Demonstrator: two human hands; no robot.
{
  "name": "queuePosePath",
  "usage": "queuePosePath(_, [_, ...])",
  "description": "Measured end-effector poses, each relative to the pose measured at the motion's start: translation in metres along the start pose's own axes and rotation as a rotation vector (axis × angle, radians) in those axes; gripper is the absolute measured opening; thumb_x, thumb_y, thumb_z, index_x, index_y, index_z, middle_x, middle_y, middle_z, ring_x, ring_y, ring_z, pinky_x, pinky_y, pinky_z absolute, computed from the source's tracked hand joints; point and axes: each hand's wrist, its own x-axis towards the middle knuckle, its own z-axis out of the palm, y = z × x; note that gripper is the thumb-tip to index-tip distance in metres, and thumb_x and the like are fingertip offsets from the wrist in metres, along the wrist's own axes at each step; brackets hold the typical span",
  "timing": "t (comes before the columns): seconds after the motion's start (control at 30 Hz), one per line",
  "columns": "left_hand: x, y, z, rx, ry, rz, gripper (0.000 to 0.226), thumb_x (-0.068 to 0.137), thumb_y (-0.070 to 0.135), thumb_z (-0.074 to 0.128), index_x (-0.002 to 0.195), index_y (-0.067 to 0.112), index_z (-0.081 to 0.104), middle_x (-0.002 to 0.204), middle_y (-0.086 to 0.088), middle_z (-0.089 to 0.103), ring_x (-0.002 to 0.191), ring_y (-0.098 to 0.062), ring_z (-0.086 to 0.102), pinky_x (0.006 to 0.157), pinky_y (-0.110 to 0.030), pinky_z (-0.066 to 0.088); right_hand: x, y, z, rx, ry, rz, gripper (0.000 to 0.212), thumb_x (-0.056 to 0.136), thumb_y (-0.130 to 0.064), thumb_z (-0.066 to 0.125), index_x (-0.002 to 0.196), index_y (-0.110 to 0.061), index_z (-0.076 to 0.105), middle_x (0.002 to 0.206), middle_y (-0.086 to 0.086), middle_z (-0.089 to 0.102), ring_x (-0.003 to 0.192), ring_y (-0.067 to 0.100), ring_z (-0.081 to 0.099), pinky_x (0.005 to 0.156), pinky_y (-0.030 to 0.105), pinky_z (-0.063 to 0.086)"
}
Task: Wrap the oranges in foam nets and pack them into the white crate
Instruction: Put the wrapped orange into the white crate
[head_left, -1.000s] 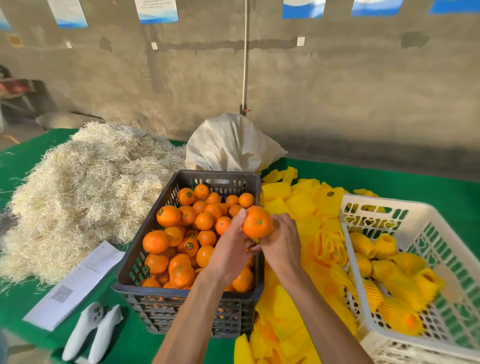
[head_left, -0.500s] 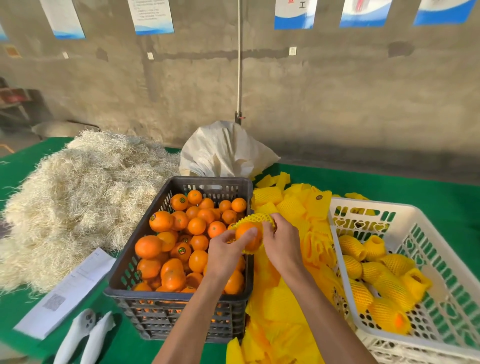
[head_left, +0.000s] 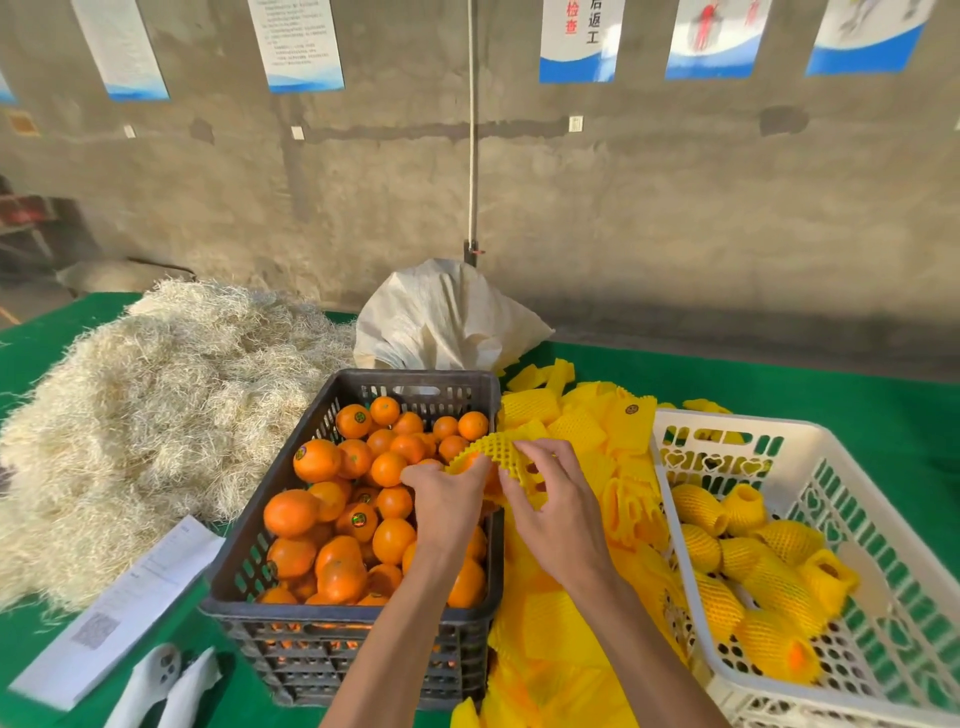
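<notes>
A dark crate (head_left: 270, 545) in the middle holds several bare oranges (head_left: 291, 512). Above its right rim my left hand (head_left: 447, 499) and my right hand (head_left: 558, 506) grip a yellow foam net (head_left: 498, 449) stretched over one orange, which shows only as a sliver between them. Loose yellow foam nets (head_left: 587, 426) lie heaped between the two crates. The white crate (head_left: 810, 441) at the right holds several net-wrapped oranges (head_left: 779, 587).
A big pile of pale straw (head_left: 145, 415) covers the left of the green table (head_left: 779, 384). A white sack (head_left: 447, 322) stands behind the dark crate. A paper sheet (head_left: 124, 613) and two white controllers (head_left: 166, 686) lie at the front left.
The orange was bare in both hands a second ago. A foam net has since been pulled over it, and it now sits lower, nearly hidden between my hands.
</notes>
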Motion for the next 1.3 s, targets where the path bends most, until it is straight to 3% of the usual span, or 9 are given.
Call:
queuePosePath(0.13, [-0.004,0.004,0.013,0.046,-0.134,0.079,0.042,0.101,0.021,0.061,0.138,0.014,0.042,0.107,0.000,0.060,0.090,-0.014,0.066,0.080,-0.040,0.060,-0.005,0.011,-0.009,0.047,-0.150,0.010,0.069,0.096,-0.050,0.060,0.155,-0.039,0.027,0.158,-0.021,0.030,0.142,-0.008,0.028,0.105,0.004,0.030])
queuePosePath(0.3, [-0.016,0.011,0.054,0.092,-0.411,-0.042,0.049,0.105,0.024,0.053,0.152,0.012,0.045,0.119,-0.004,0.070,0.110,-0.019,0.067,0.103,-0.048,0.055,-0.012,0.038,-0.035,-0.062,-0.101,0.048,0.082,0.095,-0.035,0.068,0.158,-0.044,0.016,0.164,-0.021,0.018,0.147,-0.004,0.021,0.104,0.016,0.040])
queuePosePath(0.47, [-0.051,0.004,0.116,0.067,-0.571,-0.160,0.039,0.098,0.028,0.064,0.136,0.016,0.060,0.119,-0.001,0.070,0.118,-0.023,0.063,0.108,-0.049,0.051,-0.026,0.078,-0.089,-0.178,0.047,0.239,0.073,0.096,-0.034,0.068,0.157,-0.034,0.028,0.162,-0.015,0.025,0.145,0.007,0.031,0.094,0.017,0.042])
queuePosePath(0.6, [-0.084,-0.005,0.175,-0.100,-0.679,-0.240,0.023,0.098,0.009,0.057,0.112,0.021,0.069,0.085,0.003,0.075,0.082,-0.013,0.068,0.086,-0.038,0.058,-0.045,0.110,-0.126,-0.190,0.091,0.350,0.086,0.090,0.000,0.069,0.156,-0.035,0.026,0.162,-0.015,0.017,0.146,0.013,0.033,0.084,0.008,0.043])
queuePosePath(0.73, [-0.108,-0.012,0.222,-0.219,-0.802,-0.379,0.025,0.098,0.012,0.050,0.119,0.011,0.064,0.111,-0.011,0.062,0.103,-0.022,0.059,0.092,-0.038,0.047,-0.057,0.146,-0.164,-0.130,0.031,0.436,0.087,0.094,-0.004,0.065,0.159,-0.037,0.017,0.167,-0.017,0.003,0.154,0.015,0.016,0.102,0.019,0.045])
queuePosePath(0.83, [-0.118,-0.018,0.238,-0.293,-0.820,-0.459,0.030,0.101,0.017,0.048,0.126,0.011,0.062,0.134,-0.012,0.060,0.128,-0.029,0.055,0.109,-0.043,0.044,-0.062,0.160,-0.175,-0.091,-0.031,0.460,0.083,0.099,-0.028,0.064,0.161,-0.035,0.010,0.167,-0.020,-0.005,0.155,0.007,0.006,0.120,0.033,0.031])
queuePosePath(0.93, [-0.120,-0.018,0.247,-0.271,-0.819,-0.425,0.032,0.107,0.025,0.050,0.134,0.013,0.062,0.137,-0.010,0.064,0.124,-0.024,0.060,0.106,-0.039,0.049,-0.059,0.168,-0.181,-0.098,-0.026,0.500,0.077,0.099,-0.029,0.063,0.161,-0.032,0.016,0.167,-0.019,-0.005,0.155,0.009,0.006,0.121,0.037,0.031])
queuePosePath(1.13, [-0.102,-0.024,0.226,-0.201,-0.775,-0.278,0.036,0.106,0.026,0.057,0.136,0.006,0.059,0.126,-0.009,0.063,0.110,-0.015,0.063,0.103,-0.032,0.051,-0.039,0.166,-0.171,-0.136,0.024,0.478,0.048,0.100,-0.027,0.060,0.146,-0.020,0.049,0.165,-0.007,0.021,0.151,0.014,0.025,0.113,0.038,0.041])
queuePosePath(1.3, [-0.073,-0.025,0.175,-0.110,-0.517,-0.202,0.051,0.104,0.026,0.062,0.150,0.011,0.046,0.151,-0.010,0.053,0.135,-0.024,0.056,0.116,-0.043,0.045,-0.009,0.141,-0.117,-0.106,-0.120,0.372,0.044,0.098,-0.021,0.065,0.140,-0.020,0.055,0.152,-0.002,0.044,0.146,0.017,0.035,0.118,0.037,0.035])
